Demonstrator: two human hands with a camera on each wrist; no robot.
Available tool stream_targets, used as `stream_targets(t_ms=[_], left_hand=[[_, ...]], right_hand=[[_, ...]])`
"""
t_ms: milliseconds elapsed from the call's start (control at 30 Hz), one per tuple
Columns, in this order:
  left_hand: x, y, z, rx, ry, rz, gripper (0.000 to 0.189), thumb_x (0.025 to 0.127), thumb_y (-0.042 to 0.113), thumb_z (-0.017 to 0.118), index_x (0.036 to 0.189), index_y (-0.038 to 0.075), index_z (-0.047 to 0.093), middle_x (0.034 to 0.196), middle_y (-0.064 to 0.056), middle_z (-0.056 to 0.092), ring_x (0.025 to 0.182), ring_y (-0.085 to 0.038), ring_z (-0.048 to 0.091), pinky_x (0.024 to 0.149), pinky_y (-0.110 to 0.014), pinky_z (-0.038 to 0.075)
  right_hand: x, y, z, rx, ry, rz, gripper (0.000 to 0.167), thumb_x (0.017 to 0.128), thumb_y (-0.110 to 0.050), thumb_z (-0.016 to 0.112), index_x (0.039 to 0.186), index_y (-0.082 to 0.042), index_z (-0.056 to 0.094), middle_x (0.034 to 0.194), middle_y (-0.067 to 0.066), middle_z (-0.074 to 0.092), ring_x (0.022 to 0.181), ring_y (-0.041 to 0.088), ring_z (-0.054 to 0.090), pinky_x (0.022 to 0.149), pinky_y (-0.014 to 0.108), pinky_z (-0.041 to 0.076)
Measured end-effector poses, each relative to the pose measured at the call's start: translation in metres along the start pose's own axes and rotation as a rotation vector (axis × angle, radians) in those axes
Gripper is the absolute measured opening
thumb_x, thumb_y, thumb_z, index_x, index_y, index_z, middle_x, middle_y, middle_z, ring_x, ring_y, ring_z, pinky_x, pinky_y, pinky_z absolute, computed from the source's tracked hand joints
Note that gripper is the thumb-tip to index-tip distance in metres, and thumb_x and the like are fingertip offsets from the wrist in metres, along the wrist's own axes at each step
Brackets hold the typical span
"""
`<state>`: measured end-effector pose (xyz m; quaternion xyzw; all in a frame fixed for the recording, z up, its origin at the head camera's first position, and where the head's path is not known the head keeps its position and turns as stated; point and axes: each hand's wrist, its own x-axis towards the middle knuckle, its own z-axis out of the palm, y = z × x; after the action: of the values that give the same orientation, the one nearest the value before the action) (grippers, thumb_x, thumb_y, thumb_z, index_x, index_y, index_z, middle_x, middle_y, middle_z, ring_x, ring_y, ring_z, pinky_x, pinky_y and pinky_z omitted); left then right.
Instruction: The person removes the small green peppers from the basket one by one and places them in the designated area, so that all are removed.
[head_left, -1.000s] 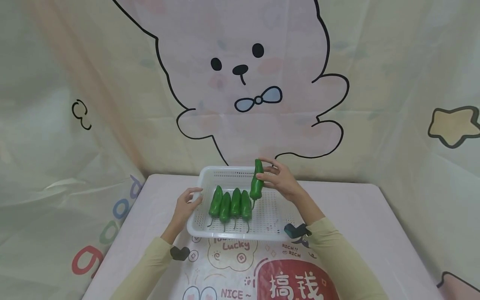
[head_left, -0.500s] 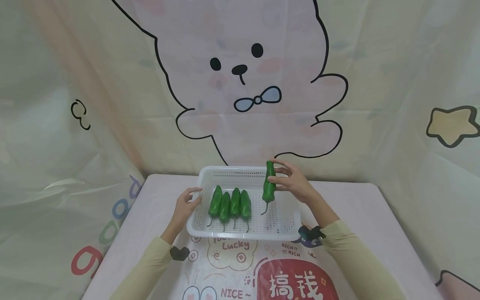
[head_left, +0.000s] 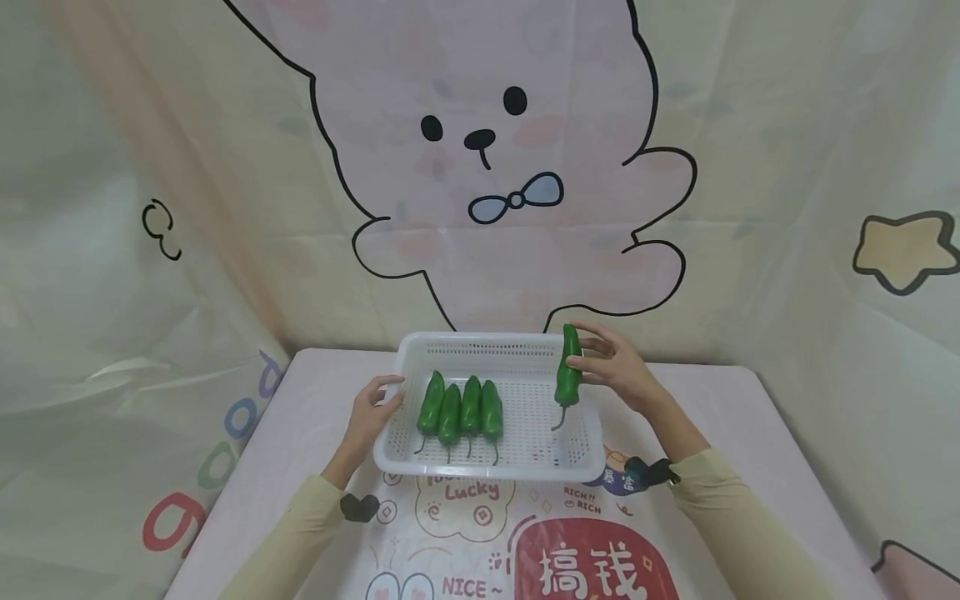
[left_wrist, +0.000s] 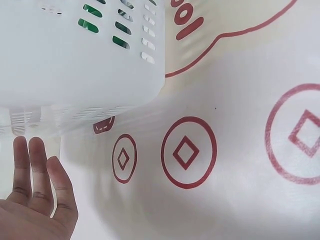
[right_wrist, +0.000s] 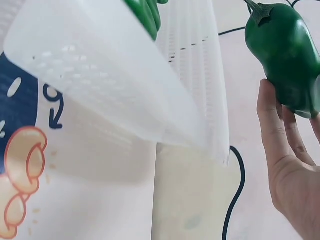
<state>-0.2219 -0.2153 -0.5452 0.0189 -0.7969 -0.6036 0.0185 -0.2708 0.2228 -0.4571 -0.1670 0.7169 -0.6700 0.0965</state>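
A white perforated plastic basket (head_left: 525, 473) sits on the table, with several green peppers (head_left: 471, 404) side by side in its left half. At its left rim, my left hand (head_left: 367, 415) holds the edge, thumb over the rim. Three fairly straight fingers (left_wrist: 37, 172) show by the outer wall in the left wrist view, the rest hidden there. My right hand (head_left: 618, 367) pinches another green pepper (head_left: 567, 375) between thumb and fingers, its stem down, above the basket's right end. The right wrist view shows that pepper (right_wrist: 285, 55) large, beside the basket wall.
The white table (head_left: 712, 442) carries a printed cover with a red panel (head_left: 592, 567) in front of the basket. A cartoon-printed curtain (head_left: 570, 267) rises behind the table, and more curtain hangs at both sides.
My right hand has carried its pepper rightward, away from the row, to over the basket's right end. The left hand, the basket and the row of peppers have stayed put.
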Motion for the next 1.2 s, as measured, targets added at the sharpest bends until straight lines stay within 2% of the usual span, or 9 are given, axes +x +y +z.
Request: stream_targets(t_ms=[133, 300, 567, 800, 1067, 1200], left_hand=[[0.001, -0.001, 0.0, -0.012, -0.002, 0.002, 0.036, 0.102, 0.023, 0.064, 0.136, 0.013, 0.058, 0.127, -0.024, 0.057, 0.105, -0.044, 0.065, 0.079, -0.047, 0.063], [0.001, -0.001, 0.0, -0.02, -0.003, 0.005, 0.036, 0.102, 0.024, 0.065, 0.136, 0.014, 0.058, 0.127, -0.023, 0.057, 0.105, -0.044, 0.065, 0.078, -0.046, 0.063], [0.001, 0.0, 0.0, -0.033, -0.004, -0.003, 0.037, 0.102, 0.025, 0.065, 0.136, 0.015, 0.058, 0.127, -0.023, 0.057, 0.104, -0.043, 0.066, 0.077, -0.043, 0.064], [0.001, -0.001, 0.0, -0.028, -0.004, 0.001, 0.036, 0.102, 0.024, 0.065, 0.136, 0.015, 0.058, 0.127, -0.022, 0.057, 0.104, -0.042, 0.066, 0.076, -0.042, 0.064], [0.0, 0.0, 0.0, -0.031, -0.008, -0.001, 0.037, 0.102, 0.026, 0.064, 0.137, 0.015, 0.058, 0.129, -0.023, 0.056, 0.105, -0.044, 0.065, 0.078, -0.045, 0.063], [0.001, -0.001, -0.001, -0.048, -0.013, -0.004, 0.037, 0.103, 0.025, 0.064, 0.137, 0.014, 0.057, 0.13, -0.025, 0.055, 0.106, -0.047, 0.064, 0.079, -0.049, 0.063]], right_hand=[[-0.005, 0.003, -0.015, -0.056, -0.014, -0.006, 0.07, 0.094, -0.007, 0.074, 0.155, -0.01, 0.04, 0.139, 0.027, 0.05, 0.118, 0.034, 0.062, 0.087, 0.047, 0.06], [-0.01, 0.003, -0.037, -0.125, 0.011, -0.004, 0.068, 0.095, -0.01, 0.074, 0.155, -0.013, 0.042, 0.139, 0.026, 0.05, 0.122, 0.037, 0.057, 0.085, 0.046, 0.061], [-0.017, 0.004, -0.062, -0.148, 0.04, 0.032, 0.068, 0.096, -0.011, 0.073, 0.156, -0.016, 0.041, 0.141, 0.027, 0.046, 0.113, 0.023, 0.063, 0.086, 0.042, 0.061], [-0.018, 0.009, -0.076, -0.156, 0.025, 0.05, 0.068, 0.098, -0.011, 0.071, 0.157, -0.016, 0.038, 0.145, 0.029, 0.042, 0.111, 0.02, 0.064, 0.087, 0.039, 0.061], [-0.016, 0.031, -0.089, -0.126, 0.044, 0.105, 0.07, 0.098, -0.013, 0.071, 0.158, -0.013, 0.036, 0.144, 0.03, 0.043, 0.111, 0.018, 0.063, 0.089, 0.038, 0.06], [-0.017, 0.049, -0.091, -0.109, 0.038, 0.134, 0.07, 0.097, -0.01, 0.072, 0.157, -0.011, 0.036, 0.144, 0.033, 0.041, 0.11, 0.02, 0.064, 0.09, 0.042, 0.06]])
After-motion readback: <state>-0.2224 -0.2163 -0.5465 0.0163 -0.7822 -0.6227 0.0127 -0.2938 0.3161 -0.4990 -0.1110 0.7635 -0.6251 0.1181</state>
